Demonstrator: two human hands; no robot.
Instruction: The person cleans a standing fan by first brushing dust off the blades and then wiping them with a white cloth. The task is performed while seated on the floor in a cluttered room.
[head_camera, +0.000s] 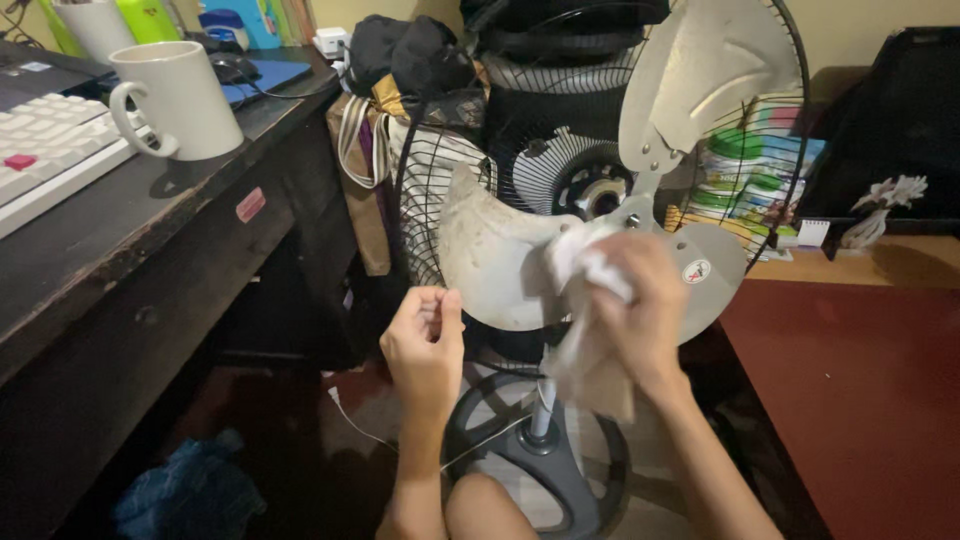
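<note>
fan (600, 200): stands on the floor, right of the worktop (150, 230), its front grille off
left hand (425, 345): pinches the lower edge of the left blade (490, 260)
right hand (640, 310): presses a cloth (585, 270) on that blade, just below the hub
mug (180, 100): on the worktop, right of the keyboard (45, 150)
bags (400, 90): behind the fan, beside the worktop's end
fan base (540, 460): on the floor between the forearms

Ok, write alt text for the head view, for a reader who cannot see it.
A right hand presses a white cloth against a dusty fan blade, while the left hand pinches that blade's lower edge. The fan's front grille is off, and a dark desk with a white mug and a keyboard stands at left.
</note>
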